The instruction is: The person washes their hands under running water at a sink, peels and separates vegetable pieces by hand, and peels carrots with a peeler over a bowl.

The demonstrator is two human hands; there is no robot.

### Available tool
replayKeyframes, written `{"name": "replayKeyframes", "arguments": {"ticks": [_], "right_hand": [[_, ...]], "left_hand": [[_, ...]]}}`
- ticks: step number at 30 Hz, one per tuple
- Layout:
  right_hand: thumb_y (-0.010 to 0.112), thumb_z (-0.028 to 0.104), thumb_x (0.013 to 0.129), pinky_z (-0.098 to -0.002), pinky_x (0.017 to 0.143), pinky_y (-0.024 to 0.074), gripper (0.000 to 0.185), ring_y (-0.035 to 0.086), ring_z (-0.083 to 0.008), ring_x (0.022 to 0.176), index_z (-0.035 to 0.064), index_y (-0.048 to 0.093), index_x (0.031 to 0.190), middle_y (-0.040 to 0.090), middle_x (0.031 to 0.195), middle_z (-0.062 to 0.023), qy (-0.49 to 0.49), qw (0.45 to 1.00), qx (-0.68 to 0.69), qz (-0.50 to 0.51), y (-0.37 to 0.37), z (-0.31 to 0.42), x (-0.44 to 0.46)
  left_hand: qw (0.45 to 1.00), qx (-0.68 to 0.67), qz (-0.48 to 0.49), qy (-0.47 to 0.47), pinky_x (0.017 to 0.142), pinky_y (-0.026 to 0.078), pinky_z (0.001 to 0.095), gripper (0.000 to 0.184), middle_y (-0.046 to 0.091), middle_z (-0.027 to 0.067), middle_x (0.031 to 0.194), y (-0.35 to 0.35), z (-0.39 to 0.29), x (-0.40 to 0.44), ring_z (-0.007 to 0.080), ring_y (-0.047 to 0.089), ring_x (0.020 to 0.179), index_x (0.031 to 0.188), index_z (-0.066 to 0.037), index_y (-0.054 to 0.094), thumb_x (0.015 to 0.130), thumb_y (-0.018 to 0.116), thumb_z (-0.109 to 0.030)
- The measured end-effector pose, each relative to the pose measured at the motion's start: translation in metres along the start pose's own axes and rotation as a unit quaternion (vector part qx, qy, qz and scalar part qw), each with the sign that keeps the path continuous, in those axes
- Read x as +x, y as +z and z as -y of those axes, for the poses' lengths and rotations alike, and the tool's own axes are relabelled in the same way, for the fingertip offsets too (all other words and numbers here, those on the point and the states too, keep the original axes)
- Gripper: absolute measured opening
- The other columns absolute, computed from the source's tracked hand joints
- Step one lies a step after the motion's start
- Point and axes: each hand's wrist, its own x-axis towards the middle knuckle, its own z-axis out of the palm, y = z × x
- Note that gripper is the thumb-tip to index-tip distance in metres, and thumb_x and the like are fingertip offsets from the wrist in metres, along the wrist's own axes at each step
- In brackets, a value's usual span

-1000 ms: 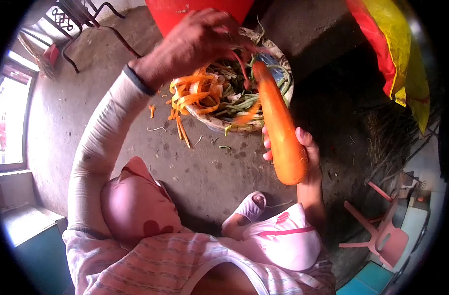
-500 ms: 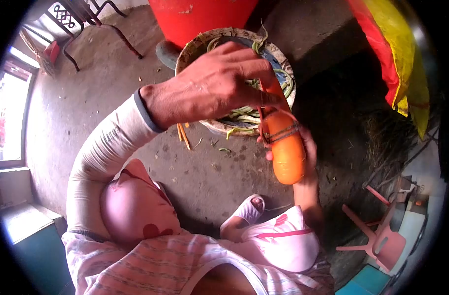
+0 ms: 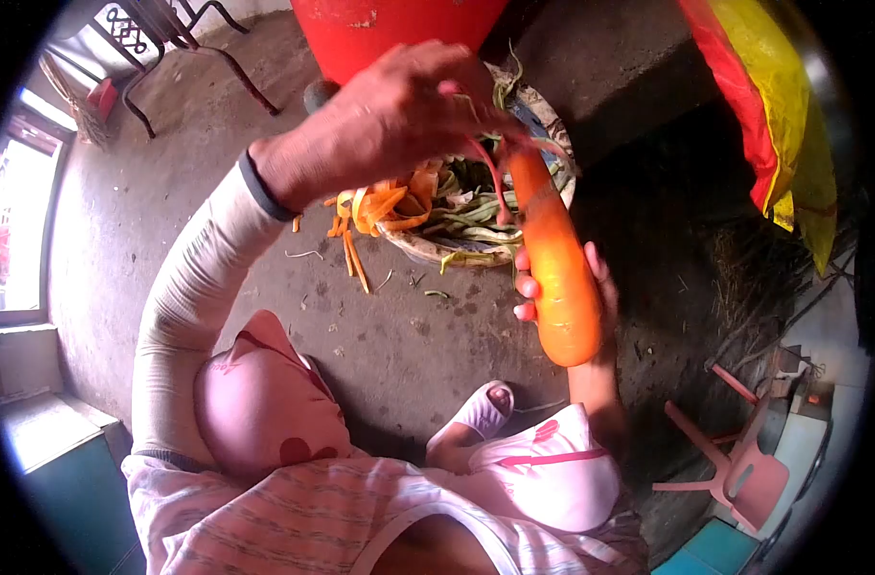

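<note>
My left hand, in a pale sleeve, is closed round a red peeler over the narrow far end of a large orange carrot. The peeler's arms straddle the carrot; its blade is blurred. My right hand wraps the carrot from below, fingertips showing on its left side and the thick end pointing toward me. Beneath both hands stands a round basin with green bean-like strips and orange peelings, some hanging over its rim. My left hand hides the basin's far left part.
Behind the basin is a big red tub. A red and yellow bag hangs at the right. Dry twigs and a pink plastic chair are on the right. Metal furniture legs and a broom are at the upper left.
My left hand has moved up and to the left with the peeler, toward the carrot's narrow far end. More of the carrot and the orange peelings now shows.
</note>
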Motion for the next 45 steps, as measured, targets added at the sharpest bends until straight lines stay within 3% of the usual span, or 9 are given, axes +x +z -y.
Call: {"name": "replayKeyframes", "arguments": {"ticks": [5,9,12,19,24,29,39,41,45], "right_hand": [[0.043,0.052,0.093,-0.0467,0.082,0.0541,0.072,0.060,-0.0267,0.094,-0.0067,0.037,0.133,0.052,0.118,-0.0214,0.002,1.000,-0.028,0.005,-0.001,0.000,-0.005],[0.052,0.051,0.089,-0.0429,0.081,0.0543,0.074,0.061,-0.0264,0.094,-0.0072,0.038,0.132,0.054,0.117,-0.0210,-0.010,0.995,-0.092,0.026,0.000,0.000,-0.010],[0.064,0.051,0.081,-0.0395,0.080,0.0541,0.081,0.062,-0.0250,0.092,-0.0068,0.039,0.131,0.056,0.115,-0.0199,-0.016,0.981,-0.194,-0.015,0.005,0.001,-0.019],[0.078,0.050,0.062,-0.0355,0.074,0.0545,0.092,0.063,-0.0223,0.082,-0.0069,0.044,0.126,0.059,0.106,-0.0183,-0.031,0.915,-0.394,-0.077,0.032,0.007,-0.016],[0.079,0.046,0.062,-0.0343,0.076,0.0539,0.086,0.064,-0.0218,0.083,-0.0044,0.047,0.124,0.061,0.103,-0.0166,-0.089,0.893,-0.438,0.053,0.022,0.010,-0.023],[0.079,0.040,0.063,-0.0339,0.077,0.0528,0.082,0.064,-0.0206,0.086,-0.0024,0.048,0.126,0.062,0.102,-0.0147,-0.055,0.872,-0.484,-0.047,0.021,0.017,-0.027],[0.077,0.034,0.066,-0.0298,0.089,0.0435,0.076,0.057,-0.0159,0.098,-0.0046,0.050,0.126,0.060,0.111,-0.0090,-0.014,0.837,-0.548,-0.012,0.031,0.019,-0.024],[0.078,0.034,0.066,-0.0295,0.089,0.0432,0.075,0.057,-0.0157,0.099,-0.0033,0.051,0.126,0.060,0.111,-0.0089,-0.086,0.801,-0.590,0.055,0.006,0.022,-0.029],[0.078,0.033,0.065,-0.0296,0.088,0.0427,0.074,0.056,-0.0154,0.100,-0.0001,0.052,0.125,0.060,0.111,-0.0079,-0.107,0.841,-0.529,-0.024,0.005,0.020,-0.038]], "left_hand": [[0.998,0.047,0.015,0.037,0.079,0.048,0.0353,0.041,0.055,0.0050,0.097,0.001,-0.002,0.000,0.0235,0.056,0.092,0.118,-0.018,0.065,0.077,0.069,-0.014],[0.993,0.096,0.003,-0.075,0.079,0.051,0.0359,0.036,0.056,0.0076,0.103,-0.019,0.040,-0.022,0.0231,0.058,0.093,0.115,-0.013,0.064,0.080,0.067,-0.008],[0.982,0.030,-0.020,-0.184,0.080,0.050,0.0341,0.034,0.056,0.0086,0.105,-0.031,0.042,-0.033,0.0215,0.058,0.096,0.117,-0.013,0.063,0.083,0.066,-0.014],[0.982,-0.148,0.030,-0.113,0.085,0.047,0.0355,0.036,0.055,0.0098,0.106,-0.032,-0.008,-0.010,0.0253,0.056,0.098,0.118,-0.013,0.064,0.083,0.067,-0.016],[0.987,-0.095,0.078,-0.104,0.085,0.046,0.0354,0.035,0.055,0.0099,0.106,-0.028,0.013,-0.020,0.0252,0.056,0.097,0.119,-0.013,0.064,0.084,0.066,-0.018],[0.978,-0.142,0.039,-0.147,0.085,0.047,0.0348,0.035,0.055,0.0087,0.103,-0.040,0.007,-0.020,0.0236,0.056,0.098,0.117,-0.014,0.065,0.083,0.068,-0.018],[0.988,-0.121,0.086,-0.049,0.083,0.046,0.0352,0.036,0.054,0.0087,0.100,-0.038,-0.005,-0.008,0.0239,0.053,0.096,0.119,-0.016,0.065,0.082,0.067,-0.017],[0.992,-0.079,0.091,-0.026,0.084,0.046,0.0353,0.036,0.055,0.0095,0.101,-0.034,0.011,-0.014,0.0243,0.053,0.096,0.118,-0.015,0.065,0.082,0.067,-0.016],[0.975,-0.134,0.086,-0.155,0.086,0.047,0.0344,0.036,0.056,0.0097,0.105,-0.035,0.016,-0.026,0.0233,0.055,0.098,0.120,-0.014,0.064,0.083,0.066,-0.014]]}}
